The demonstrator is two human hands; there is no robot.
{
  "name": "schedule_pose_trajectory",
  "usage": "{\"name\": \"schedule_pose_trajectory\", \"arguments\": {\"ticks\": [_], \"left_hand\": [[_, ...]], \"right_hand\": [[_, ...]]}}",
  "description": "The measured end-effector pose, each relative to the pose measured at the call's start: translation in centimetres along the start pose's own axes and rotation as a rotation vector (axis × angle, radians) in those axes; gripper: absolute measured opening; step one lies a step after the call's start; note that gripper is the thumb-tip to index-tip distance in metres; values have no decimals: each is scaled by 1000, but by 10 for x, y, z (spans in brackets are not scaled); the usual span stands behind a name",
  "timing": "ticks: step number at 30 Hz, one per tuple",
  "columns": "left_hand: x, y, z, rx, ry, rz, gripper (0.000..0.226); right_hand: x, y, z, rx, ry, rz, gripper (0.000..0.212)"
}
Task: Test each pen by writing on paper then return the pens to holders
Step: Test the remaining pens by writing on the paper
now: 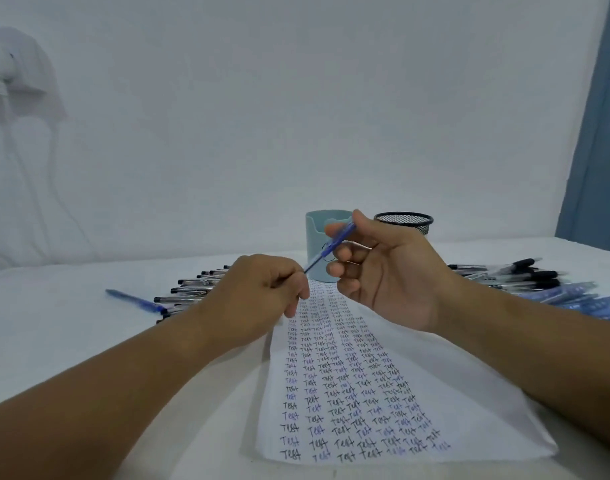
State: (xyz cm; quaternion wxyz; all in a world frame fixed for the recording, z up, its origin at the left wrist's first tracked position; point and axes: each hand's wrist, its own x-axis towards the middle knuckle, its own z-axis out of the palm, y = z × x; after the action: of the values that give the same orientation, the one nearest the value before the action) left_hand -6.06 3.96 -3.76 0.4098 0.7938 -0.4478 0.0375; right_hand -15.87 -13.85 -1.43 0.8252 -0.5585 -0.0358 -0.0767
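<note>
A: Right hand (pixel 383 268) holds a blue pen (pixel 331 245) between thumb and curled fingers, raised above the far end of the paper (pixel 383 393). Left hand (pixel 262 292) is curled at the pen's lower tip, apparently pinching the cap; the cap itself is hidden by the fingers, so I cannot tell whether it is going on or coming off.

B: Judgement on the step?

A: Cap handling at the tip. Keep the barrel steady in the right hand and move the cap straight along the pen's axis, not at an angle. If it is coming off, write in one of the few gaps left on the sheet.

B: Holders?

A: Two behind the hands, close together: a smooth pale-teal plastic cup (pixel 317 247) with a notched rim and a black wire-mesh cup (pixel 405 222). I see no pens standing above either rim.

B: Other stock?

A: Black-capped clear pens (pixel 192 292) lie in a row on the white desk (pixel 89 323) at left, with one loose blue pen (pixel 134 300) beside them. At right is a mixed heap of black and blue pens (pixel 539 282). The paper is thin, white, and densely covered in rows of "Test" in black and blue ink.
</note>
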Motion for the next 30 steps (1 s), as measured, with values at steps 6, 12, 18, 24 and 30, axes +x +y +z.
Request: {"name": "schedule_pose_trajectory", "arguments": {"ticks": [6, 12, 18, 24, 30], "left_hand": [[-1, 2, 13, -25, 34, 59, 28], [-2, 3, 13, 78, -56, 34, 31], [-1, -8, 4, 319, -257, -33, 47], [4, -11, 5, 384, -269, -9, 47], [6, -16, 5, 391, -254, 10, 47]], "right_hand": [[-1, 3, -11, -261, -59, -37, 55], [12, 10, -24, -510, 173, -245, 32], [14, 6, -48, -532, 193, -51, 15], [21, 12, -49, -833, 178, -80, 39], [18, 18, -44, -1057, 155, -147, 39]]}}
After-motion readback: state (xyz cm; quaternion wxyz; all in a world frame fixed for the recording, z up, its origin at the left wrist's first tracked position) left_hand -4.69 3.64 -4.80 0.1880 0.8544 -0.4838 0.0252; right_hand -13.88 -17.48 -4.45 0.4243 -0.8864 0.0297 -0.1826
